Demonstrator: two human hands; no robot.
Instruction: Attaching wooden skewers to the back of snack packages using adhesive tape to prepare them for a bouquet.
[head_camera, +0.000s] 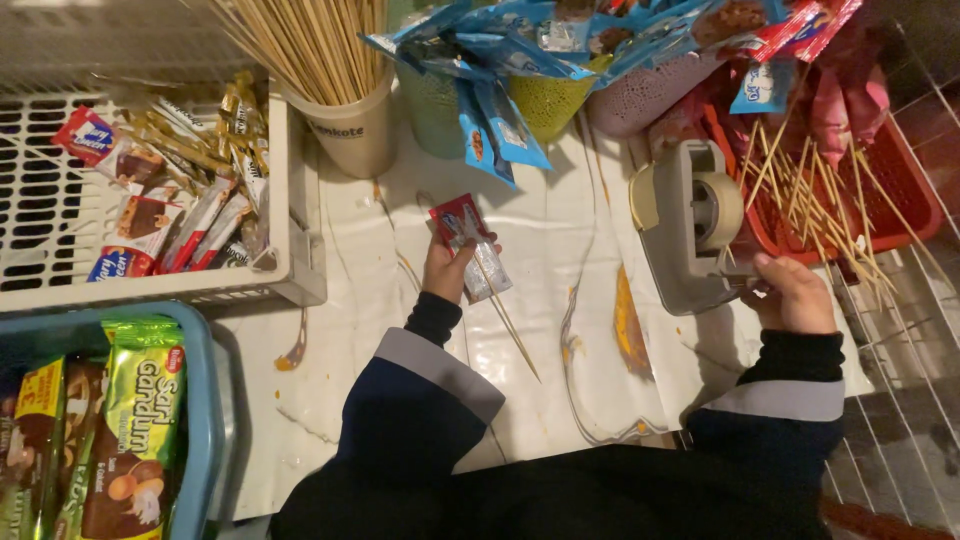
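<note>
My left hand (447, 268) holds a small red and silver snack packet (466, 243) together with a thin wooden skewer (507, 322) that points down to the right over the white table cover. My right hand (795, 292) rests at the cutting edge of a grey tape dispenser (682, 232) and pinches the end of the tape there. The tape roll (718, 209) sits in the dispenser. Both arms wear dark sleeves with grey cuffs.
A beige cup (352, 125) full of skewers stands at the back. A white crate (285, 200) of snack bars sits at left, a blue basket (205, 400) of packets at lower left. A red tray (905, 180) with loose skewers is at right, blue packets (500, 120) behind.
</note>
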